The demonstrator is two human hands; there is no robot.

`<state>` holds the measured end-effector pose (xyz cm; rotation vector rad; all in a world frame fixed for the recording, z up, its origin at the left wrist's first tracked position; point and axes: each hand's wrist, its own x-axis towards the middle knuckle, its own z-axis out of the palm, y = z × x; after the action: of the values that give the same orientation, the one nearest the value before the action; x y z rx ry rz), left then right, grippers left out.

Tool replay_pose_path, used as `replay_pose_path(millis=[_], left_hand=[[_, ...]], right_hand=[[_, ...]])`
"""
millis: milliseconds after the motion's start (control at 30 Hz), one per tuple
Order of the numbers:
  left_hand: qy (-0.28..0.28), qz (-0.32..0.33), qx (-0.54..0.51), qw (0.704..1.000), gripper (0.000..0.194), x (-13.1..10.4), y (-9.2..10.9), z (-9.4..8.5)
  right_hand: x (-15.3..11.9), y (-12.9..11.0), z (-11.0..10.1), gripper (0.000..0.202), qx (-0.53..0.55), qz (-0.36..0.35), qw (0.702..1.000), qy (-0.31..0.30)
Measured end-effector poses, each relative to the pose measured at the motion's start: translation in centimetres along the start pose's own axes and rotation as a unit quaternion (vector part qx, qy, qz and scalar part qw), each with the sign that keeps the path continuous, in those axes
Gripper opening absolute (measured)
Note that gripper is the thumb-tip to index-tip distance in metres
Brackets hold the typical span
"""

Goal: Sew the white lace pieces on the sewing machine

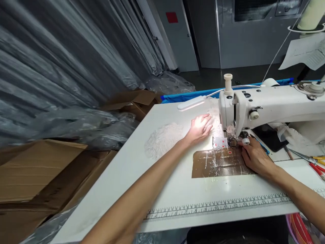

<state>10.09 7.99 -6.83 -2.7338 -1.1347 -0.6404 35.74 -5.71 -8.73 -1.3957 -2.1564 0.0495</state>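
Note:
A white sewing machine [269, 105] stands on the right of a white table [122, 183]. My left hand [201, 128] lies with spread fingers on pale lace fabric [215, 118], left of the needle area. More pale lace [164, 139] lies in a flat heap beside my left forearm. My right hand [256, 157] is at the presser foot [232, 140], its fingers bent against the needle area; what they hold, if anything, is hidden. Brown tape-like sheeting [218, 164] covers the table in front of the needle plate [219, 142].
A lamp [192, 103] reaches over the lace. A dark phone-like object [270, 137] and scissors [302, 155] lie right of my right hand. A printed ruler [218, 206] runs along the front edge. Cardboard boxes [38, 169] and plastic sheeting stand left of the table.

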Motion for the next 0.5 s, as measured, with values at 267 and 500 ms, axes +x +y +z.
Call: replay_pose_path(millis=[267,500], left_hand=[[-0.032,0.128,-0.065,0.989,0.034,-5.1,5.5,-2.3],[-0.128,0.137,-0.074,0.980,0.053,-5.4,7.1,-1.4]], right_hand=[[0.5,0.0,-0.5,0.041,-0.010,-0.004,1.000,-0.008],[2.2,-0.8,-1.3,0.035,-0.141,-0.007,0.982,-0.125]])
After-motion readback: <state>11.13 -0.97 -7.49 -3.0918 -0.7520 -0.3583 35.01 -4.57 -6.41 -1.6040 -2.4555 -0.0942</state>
